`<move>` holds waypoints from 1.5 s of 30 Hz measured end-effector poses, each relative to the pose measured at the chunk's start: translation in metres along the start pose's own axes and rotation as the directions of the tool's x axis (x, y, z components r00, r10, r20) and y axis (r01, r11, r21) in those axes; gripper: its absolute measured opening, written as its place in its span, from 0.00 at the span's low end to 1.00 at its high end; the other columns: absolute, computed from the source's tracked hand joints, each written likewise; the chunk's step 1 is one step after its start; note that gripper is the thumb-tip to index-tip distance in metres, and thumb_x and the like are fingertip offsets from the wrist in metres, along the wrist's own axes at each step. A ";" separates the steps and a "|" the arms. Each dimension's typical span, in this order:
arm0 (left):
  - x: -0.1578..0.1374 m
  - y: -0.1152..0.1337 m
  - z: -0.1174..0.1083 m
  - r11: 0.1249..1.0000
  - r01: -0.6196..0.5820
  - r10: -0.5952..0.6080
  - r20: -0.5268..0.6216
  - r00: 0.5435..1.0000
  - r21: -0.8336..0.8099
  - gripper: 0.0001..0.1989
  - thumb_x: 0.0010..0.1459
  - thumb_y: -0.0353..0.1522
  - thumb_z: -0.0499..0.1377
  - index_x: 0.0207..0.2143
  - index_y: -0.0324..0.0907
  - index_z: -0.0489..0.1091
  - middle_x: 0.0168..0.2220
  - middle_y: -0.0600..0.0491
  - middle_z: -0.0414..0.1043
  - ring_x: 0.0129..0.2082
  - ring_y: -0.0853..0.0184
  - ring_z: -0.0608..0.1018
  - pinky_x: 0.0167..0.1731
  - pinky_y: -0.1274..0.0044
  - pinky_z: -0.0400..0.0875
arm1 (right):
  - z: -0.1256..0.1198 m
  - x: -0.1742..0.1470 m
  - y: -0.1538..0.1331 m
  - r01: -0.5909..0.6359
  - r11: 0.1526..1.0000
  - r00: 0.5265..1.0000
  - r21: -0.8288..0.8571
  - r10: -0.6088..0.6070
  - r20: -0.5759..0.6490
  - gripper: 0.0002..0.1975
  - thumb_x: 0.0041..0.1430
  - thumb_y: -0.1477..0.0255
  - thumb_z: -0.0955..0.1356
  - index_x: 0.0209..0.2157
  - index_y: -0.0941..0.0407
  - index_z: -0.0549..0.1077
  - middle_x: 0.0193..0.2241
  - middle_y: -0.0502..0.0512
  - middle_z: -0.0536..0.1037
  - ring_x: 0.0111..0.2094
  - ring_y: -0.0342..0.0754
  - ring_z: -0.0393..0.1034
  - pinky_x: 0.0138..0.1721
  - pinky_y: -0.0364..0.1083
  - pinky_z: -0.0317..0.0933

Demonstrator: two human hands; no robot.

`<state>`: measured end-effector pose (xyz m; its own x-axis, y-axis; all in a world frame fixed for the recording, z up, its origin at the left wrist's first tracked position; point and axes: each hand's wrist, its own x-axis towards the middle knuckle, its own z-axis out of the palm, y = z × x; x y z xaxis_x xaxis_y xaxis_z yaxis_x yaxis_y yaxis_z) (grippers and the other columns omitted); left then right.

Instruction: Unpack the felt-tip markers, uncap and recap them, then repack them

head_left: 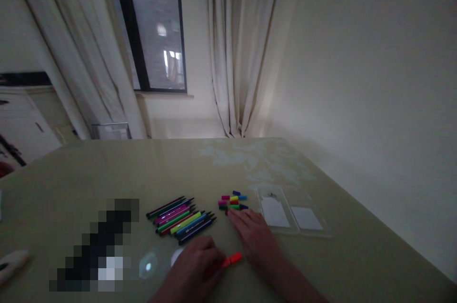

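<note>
On the wide, pale green table (117, 165), near the front, two bare hands are busy with colored pens. The left hand (200, 265) is curled around an orange-red pen (233, 258), and its bright end pokes out from the fingers and points toward the right hand (260, 242). The right hand reaches up to a little bunch of small pen caps (234, 202), with its palm turned down. Its fingertips are right by a dark red cap (226, 212), but I cannot tell if they pinch it or only rest next to it. The caps are pink, red, yellow, green and blue, and they lie close together in short, uneven rows. To the left of them is a slanted row of pens with no caps (182, 219), side by side, with their tips pointing up and to the right. Past the right hand is a clear plastic case (303, 234), lying open, with white cards (274, 211) in both halves. Left of the left hand is a round, see-through thing (148, 265), and a white round thing (176, 256) is partly hidden behind the hand. Farther left is a dark, blurry patch (94, 246). Behind the table hang long, pale curtains (243, 45) by a window (155, 22).
</note>
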<state>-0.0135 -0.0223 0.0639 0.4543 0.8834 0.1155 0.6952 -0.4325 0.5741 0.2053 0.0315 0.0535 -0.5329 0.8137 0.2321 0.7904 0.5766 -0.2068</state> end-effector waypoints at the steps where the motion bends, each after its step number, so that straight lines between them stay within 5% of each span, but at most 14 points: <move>1: 0.000 0.002 0.001 1.000 0.015 -0.015 0.018 1.000 0.002 0.05 0.61 0.34 0.63 0.35 0.51 0.80 0.36 0.53 0.78 0.36 0.64 0.79 0.34 0.79 0.70 | 0.003 0.001 0.001 0.009 1.000 1.000 -0.024 -0.008 0.009 0.28 0.66 0.81 0.64 0.66 0.53 0.67 0.61 0.58 0.74 0.59 0.54 0.66 0.59 0.52 0.60; 4: 0.001 -0.002 -0.002 0.997 0.052 -0.052 0.009 0.999 -0.049 0.04 0.59 0.35 0.65 0.37 0.51 0.79 0.38 0.54 0.78 0.39 0.63 0.80 0.38 0.77 0.72 | 0.007 0.002 0.002 0.016 0.999 0.999 -0.036 -0.017 -0.027 0.23 0.67 0.80 0.64 0.61 0.53 0.72 0.58 0.58 0.77 0.57 0.54 0.68 0.57 0.52 0.61; 7: 0.001 -0.023 -0.014 0.988 0.130 -0.141 -0.144 0.979 -0.087 0.09 0.65 0.38 0.58 0.38 0.50 0.79 0.41 0.52 0.79 0.42 0.61 0.80 0.44 0.73 0.73 | 0.004 0.001 -0.001 0.003 0.999 0.998 -0.033 -0.005 -0.060 0.13 0.69 0.79 0.64 0.49 0.54 0.77 0.48 0.57 0.81 0.49 0.54 0.71 0.52 0.52 0.63; 11: -0.005 -0.064 -0.042 0.922 0.381 -0.301 -0.485 0.821 0.072 0.18 0.68 0.37 0.48 0.45 0.47 0.78 0.48 0.48 0.78 0.50 0.55 0.77 0.52 0.64 0.70 | -0.005 -0.002 -0.004 -0.033 0.999 0.998 0.027 0.034 -0.053 0.07 0.67 0.79 0.67 0.41 0.54 0.77 0.41 0.54 0.81 0.44 0.53 0.73 0.48 0.51 0.64; 13: -0.009 -0.079 -0.054 0.866 0.465 -0.307 -0.538 0.785 0.185 0.22 0.69 0.35 0.44 0.48 0.44 0.78 0.49 0.46 0.78 0.49 0.51 0.76 0.51 0.61 0.69 | -0.008 -0.004 -0.005 -0.064 0.996 0.997 0.061 0.067 -0.042 0.07 0.65 0.79 0.69 0.41 0.54 0.76 0.40 0.54 0.80 0.44 0.53 0.73 0.48 0.51 0.64; 26: -0.011 -0.097 -0.060 0.877 0.427 -0.312 -0.416 0.854 0.220 0.18 0.68 0.38 0.49 0.40 0.45 0.78 0.42 0.49 0.79 0.44 0.58 0.78 0.47 0.69 0.71 | -0.010 -0.007 -0.003 -0.038 0.994 0.999 0.106 0.040 -0.016 0.08 0.65 0.79 0.69 0.42 0.53 0.78 0.41 0.54 0.81 0.45 0.54 0.73 0.48 0.52 0.65; 34: -0.017 -0.110 -0.063 0.774 0.578 -0.396 -0.516 0.760 0.258 0.23 0.68 0.35 0.45 0.51 0.43 0.78 0.50 0.44 0.77 0.49 0.52 0.74 0.50 0.64 0.68 | -0.014 -0.007 -0.004 -0.044 0.993 0.999 0.112 0.041 0.035 0.09 0.65 0.81 0.69 0.43 0.54 0.78 0.41 0.54 0.81 0.45 0.55 0.73 0.48 0.53 0.66; 45: -0.018 -0.114 -0.070 0.775 0.617 -0.468 -0.530 0.707 0.138 0.18 0.66 0.41 0.48 0.43 0.43 0.75 0.42 0.45 0.80 0.44 0.52 0.78 0.43 0.64 0.71 | -0.016 -0.008 -0.007 -0.068 0.972 0.994 0.224 0.086 -0.069 0.10 0.61 0.82 0.69 0.41 0.55 0.78 0.40 0.56 0.79 0.44 0.55 0.73 0.47 0.53 0.67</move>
<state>-0.1402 0.0234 0.0536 -0.2998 0.9226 0.2427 0.8957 0.1846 0.4045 0.2086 0.0194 0.0679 -0.4412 0.8531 0.2785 0.7371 0.5215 -0.4298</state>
